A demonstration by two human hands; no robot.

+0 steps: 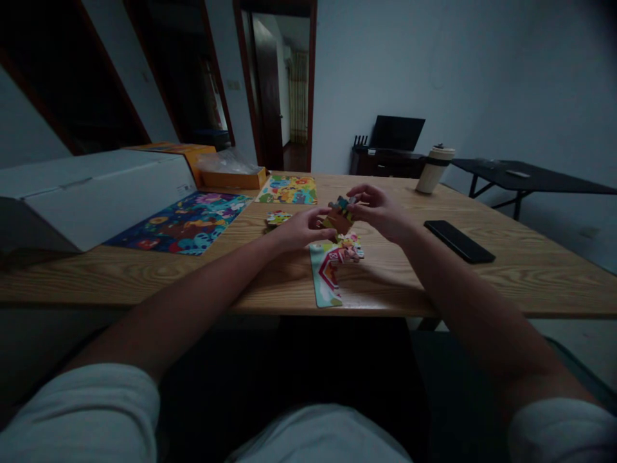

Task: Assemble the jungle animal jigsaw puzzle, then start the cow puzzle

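Both hands are raised just above the wooden table (506,270), meeting over its middle. My left hand (301,228) and my right hand (378,209) pinch a cluster of joined puzzle pieces (340,215) between them, fingers curled on its edges. Under the hands lies a strip of assembled puzzle (325,273) running to the table's front edge, with a few loose pieces (351,247) on its far end. A small group of pieces (278,218) lies left of my left hand.
A finished colourful puzzle (186,222) lies at the left beside a big white box (91,193). Another puzzle (288,190) and an orange tray (234,179) sit further back. A black phone (459,241) and a lidded cup (434,168) stand on the right.
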